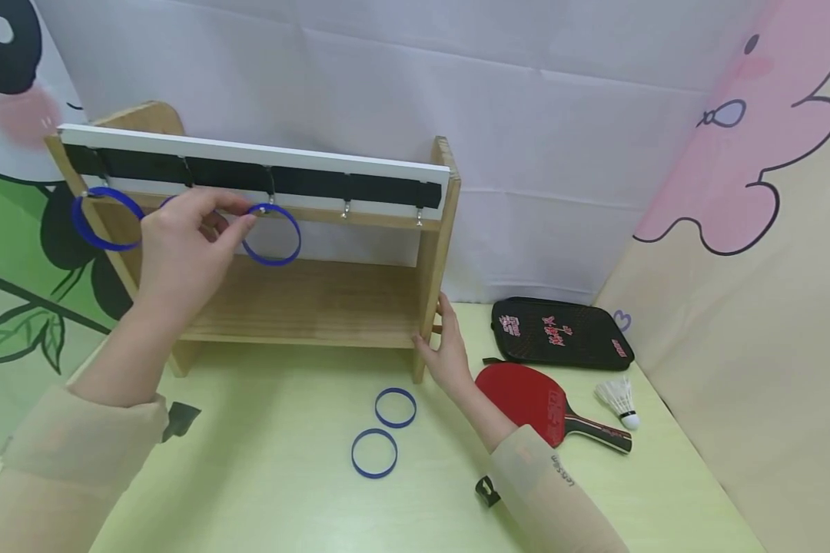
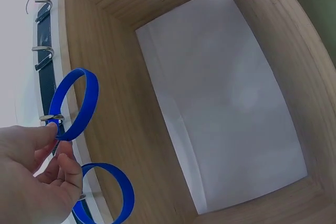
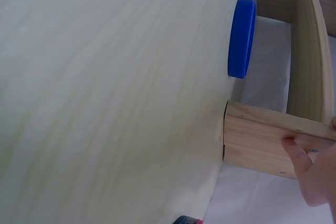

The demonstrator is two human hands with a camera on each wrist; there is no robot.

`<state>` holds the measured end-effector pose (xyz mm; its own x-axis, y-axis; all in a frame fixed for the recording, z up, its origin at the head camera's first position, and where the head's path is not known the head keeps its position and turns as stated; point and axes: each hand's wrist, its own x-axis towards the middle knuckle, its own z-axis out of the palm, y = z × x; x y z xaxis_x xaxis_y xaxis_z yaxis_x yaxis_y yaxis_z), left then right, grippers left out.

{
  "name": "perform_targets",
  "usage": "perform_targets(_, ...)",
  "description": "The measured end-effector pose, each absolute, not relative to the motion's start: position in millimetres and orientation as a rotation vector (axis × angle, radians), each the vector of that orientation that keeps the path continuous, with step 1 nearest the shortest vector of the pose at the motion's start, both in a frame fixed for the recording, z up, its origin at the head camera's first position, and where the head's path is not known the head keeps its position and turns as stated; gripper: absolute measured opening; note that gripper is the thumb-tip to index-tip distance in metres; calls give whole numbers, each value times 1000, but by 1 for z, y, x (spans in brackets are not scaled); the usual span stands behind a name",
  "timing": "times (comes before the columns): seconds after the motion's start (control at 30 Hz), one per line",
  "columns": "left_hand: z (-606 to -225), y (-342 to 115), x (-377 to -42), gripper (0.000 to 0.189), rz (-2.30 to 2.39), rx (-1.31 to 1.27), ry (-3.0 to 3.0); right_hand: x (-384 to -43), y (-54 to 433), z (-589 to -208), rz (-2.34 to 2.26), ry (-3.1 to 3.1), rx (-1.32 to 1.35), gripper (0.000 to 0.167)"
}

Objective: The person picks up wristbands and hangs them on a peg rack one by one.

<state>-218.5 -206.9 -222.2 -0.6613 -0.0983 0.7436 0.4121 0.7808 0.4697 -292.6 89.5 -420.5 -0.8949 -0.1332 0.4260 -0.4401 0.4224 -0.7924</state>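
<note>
Head view: the left hand pinches a narrow blue ring between thumb and finger, at the third metal hook from the left on a white-and-black rail across a pale wooden shelf; a second blue ring hangs at the leftmost hook; the right hand — fingers loosely extended — rests against the shelf's right side; two loose blue rings lie nearer on the counter; to the right, a red table-tennis bat and white shuttlecock.

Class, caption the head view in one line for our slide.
Left grip pinches a blue ring at a hook while the right grip touches the shelf.
</note>
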Motion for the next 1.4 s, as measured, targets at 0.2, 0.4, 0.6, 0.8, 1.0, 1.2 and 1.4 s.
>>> perform_targets(0.2, -221, -202, -211, 22, -780, -249, -2112, -292, 90, -419, 1452, -2367, 510, 82)
perform_targets(0.4, -224, -189, -200, 18, -755, -333, -2082, -292, 91, -417, 1446, -2378, 514, 81)
perform_targets(0.6, -238, -175, -194, 16, -740, -450, -2121, -292, 91, -413, 1483, -2378, 513, 83)
perform_targets(0.8, -259, -161, -194, 18, -787, -556, -2211, -296, 95, -414, 1510, -2362, 531, 83)
perform_targets(1.0, -286, -144, -196, 21, -808, -621, -2346, -299, 99, -415, 1459, -2356, 543, 87)
perform_targets(1.2, -317, -129, -199, 22, -849, -681, -2469, -302, 99, -414, 1418, -2383, 515, 94)
perform_targets(1.4, -349, -127, -201, 27, -963, -750, -2546, -305, 97, -414, 1423, -2366, 555, 97)
